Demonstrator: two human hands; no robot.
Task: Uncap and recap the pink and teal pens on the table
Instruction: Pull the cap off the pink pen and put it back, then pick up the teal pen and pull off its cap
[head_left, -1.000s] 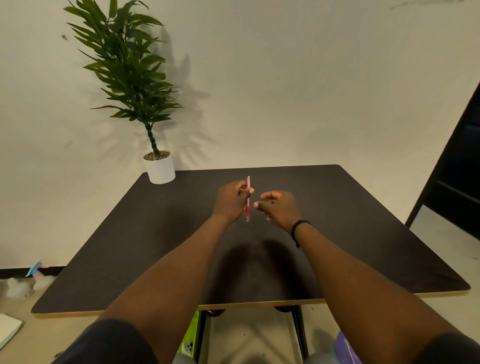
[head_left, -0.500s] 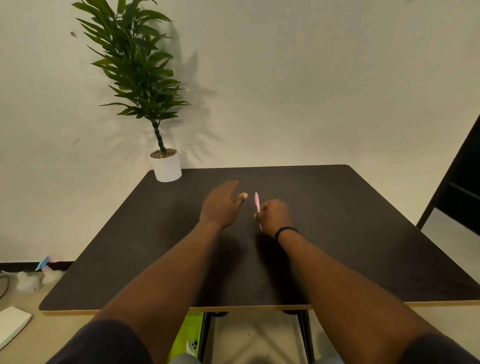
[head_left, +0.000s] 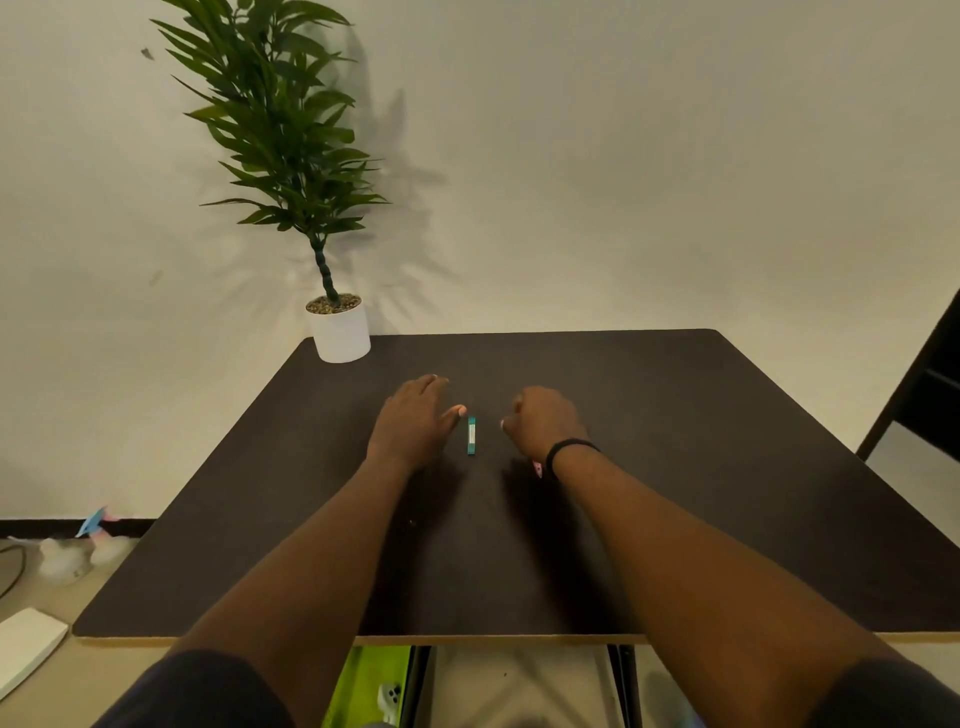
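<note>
So going left to right: the potted plant (head_left: 337, 322) sits at the far left corner of the dark worktop (head_left: 727, 493), nowhere near the action. The left hand (head_left: 413, 423) was pinching the pink pen upright a second ago; now it's let go and lies flat and open, palm down, fingers spread with nothing in them, thumb tip just beside the far end of the teal pen (head_left: 471, 435). That teal pen lies flat between the two hands, its long axis running straight away from the person, near end toward the table edge. It looks capped, but which end the cap is on is too small to tell. Then the right hand (head_left: 543, 423), which took the pink pen over half a second ago, is down low in a loose fist. A sliver of the pink pen (head_left: 537, 468) pokes out under the wrist beside the black wristband (head_left: 571, 447), pointing back toward the person. Can't tell whether the fingers have hold of it or it's been laid down under the hand. My read is the pink one's done and teal is up next, with the left hand closest to grab it.
</note>
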